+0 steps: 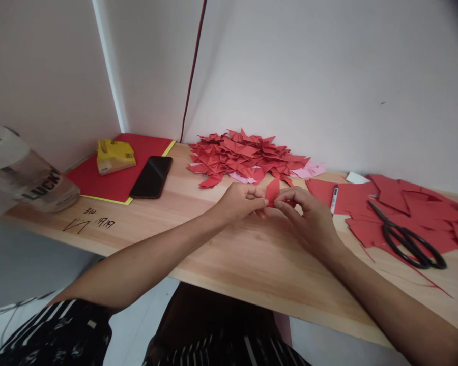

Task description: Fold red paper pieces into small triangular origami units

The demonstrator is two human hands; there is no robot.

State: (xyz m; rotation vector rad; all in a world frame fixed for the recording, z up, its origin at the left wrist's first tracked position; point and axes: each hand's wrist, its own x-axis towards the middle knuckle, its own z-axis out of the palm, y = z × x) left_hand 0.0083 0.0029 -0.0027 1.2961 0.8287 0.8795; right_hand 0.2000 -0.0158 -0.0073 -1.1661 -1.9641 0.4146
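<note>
Fingertips of left hand (239, 199) and right hand (307, 216) pinching a small red paper piece (272, 190) above wooden desk (232, 254); big pile of folded red pieces (248, 155) behind, uncut red sheets (404, 208) and scissors (408, 236) waiting at right

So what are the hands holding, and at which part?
Both the left hand and the right hand pinch one small folded red paper piece at its lower edges.
</note>
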